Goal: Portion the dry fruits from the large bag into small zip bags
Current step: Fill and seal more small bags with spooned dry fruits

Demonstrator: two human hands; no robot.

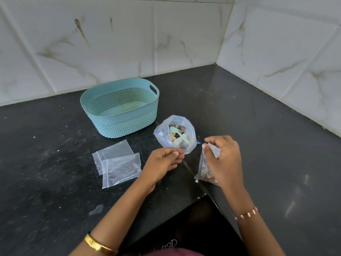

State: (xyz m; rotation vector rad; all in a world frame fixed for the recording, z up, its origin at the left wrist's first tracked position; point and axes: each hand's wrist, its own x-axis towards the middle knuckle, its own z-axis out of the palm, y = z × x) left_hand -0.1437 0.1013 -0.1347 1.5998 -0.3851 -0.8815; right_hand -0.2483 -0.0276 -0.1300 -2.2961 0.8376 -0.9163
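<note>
Two empty small zip bags (118, 163) lie flat and overlapping on the black desk (46, 163), at about nine o'clock from the left hand (163, 163); both are clear, and the nearer one covers a corner of the farther. A third small zip bag (206, 168), holding a mix of pale and brown dry fruits at its bottom, stands tilted on the desk under the right hand (224, 159). That hand's grip is closed on the bag's crumpled upper edge, fingers curled over it. The left hand's grip is nearly closed, thumb against fingertips; whether it pinches the rim of the large bag (175, 133) or nothing at all cannot be told. The large bag sits open at twelve o'clock from the hands, clear plastic with a blue zip strip, a mint-green plastic spoon (179, 133) resting inside on the dry fruits (174, 138). Glare and folds in the plastic make its contents hard to sort out. A teal perforated basket (120, 108) stands at ten o'clock from the large bag, near the tiled wall (166, 34). The right palm hides much of the filled bag's top, so its seal is not visible.
</note>
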